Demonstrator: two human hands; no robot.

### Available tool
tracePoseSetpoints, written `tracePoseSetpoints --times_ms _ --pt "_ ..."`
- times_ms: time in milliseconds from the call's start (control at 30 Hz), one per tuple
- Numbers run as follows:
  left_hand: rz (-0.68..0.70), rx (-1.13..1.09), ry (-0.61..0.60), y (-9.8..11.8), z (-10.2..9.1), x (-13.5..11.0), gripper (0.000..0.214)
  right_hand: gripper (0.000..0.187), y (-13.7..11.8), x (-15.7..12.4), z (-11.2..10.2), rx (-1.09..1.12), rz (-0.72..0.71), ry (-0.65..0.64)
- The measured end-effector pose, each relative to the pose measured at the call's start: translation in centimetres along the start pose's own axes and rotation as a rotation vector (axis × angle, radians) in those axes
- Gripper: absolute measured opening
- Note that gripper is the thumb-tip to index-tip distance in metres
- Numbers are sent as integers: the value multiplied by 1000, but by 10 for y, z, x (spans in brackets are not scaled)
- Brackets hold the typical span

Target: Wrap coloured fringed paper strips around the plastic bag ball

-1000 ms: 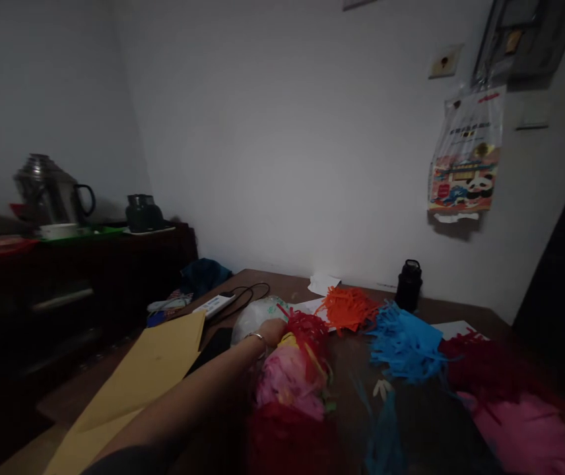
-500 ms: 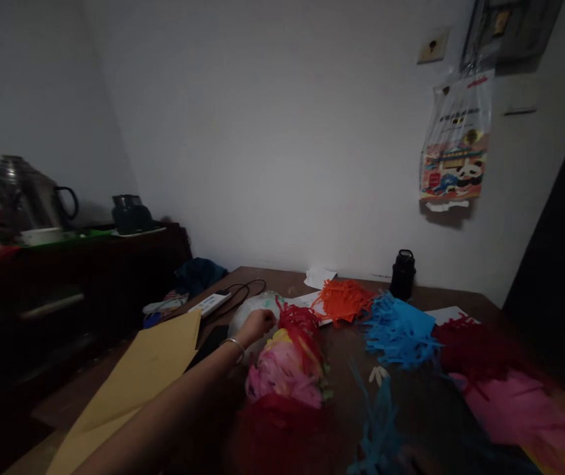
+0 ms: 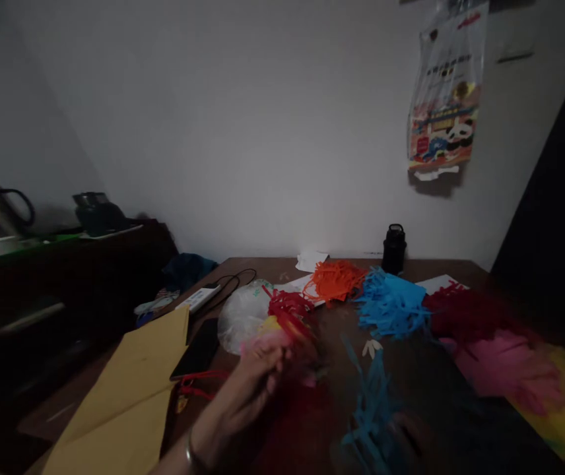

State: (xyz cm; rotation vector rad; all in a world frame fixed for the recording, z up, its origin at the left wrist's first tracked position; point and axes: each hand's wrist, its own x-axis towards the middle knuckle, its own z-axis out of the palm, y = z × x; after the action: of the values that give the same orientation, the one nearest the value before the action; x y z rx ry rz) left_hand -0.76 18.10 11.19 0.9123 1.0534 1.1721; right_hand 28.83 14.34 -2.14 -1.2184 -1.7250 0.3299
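Note:
My left hand (image 3: 245, 396) hovers low over the table, with a bangle on its wrist. Its fingertips are at a bundle of pink, yellow and red fringed paper (image 3: 282, 330); motion blur hides whether they grip it. A clear plastic bag (image 3: 240, 316) lies just beyond the bundle. A dim shape at the bottom edge seems to be my right hand (image 3: 404, 442), beside a blue fringed strip (image 3: 371, 402). Its fingers do not show.
Fringed paper piles cover the table: orange (image 3: 334, 280), blue (image 3: 391, 307), dark red (image 3: 461, 313), pink (image 3: 505, 363). A black bottle (image 3: 394, 249) stands by the wall. A phone (image 3: 198, 349), a yellow envelope (image 3: 124, 396) and a power strip (image 3: 198, 298) lie left. A dark cabinet (image 3: 65, 264) stands further left.
My left hand has drawn back from the plastic bag toward me and now sits lower by the pink bundle. The view has tilted down and to the right.

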Motion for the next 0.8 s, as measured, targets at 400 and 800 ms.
tracePoseSetpoints --times_ms 400,800 --pt "-358 -300 -24 -117 118 -16 45 25 -34 4 -17 18 -107 -20" --pt "-123 -87 -32 -131 121 -8 44 21 -36 9 -21 100 -106 -31"
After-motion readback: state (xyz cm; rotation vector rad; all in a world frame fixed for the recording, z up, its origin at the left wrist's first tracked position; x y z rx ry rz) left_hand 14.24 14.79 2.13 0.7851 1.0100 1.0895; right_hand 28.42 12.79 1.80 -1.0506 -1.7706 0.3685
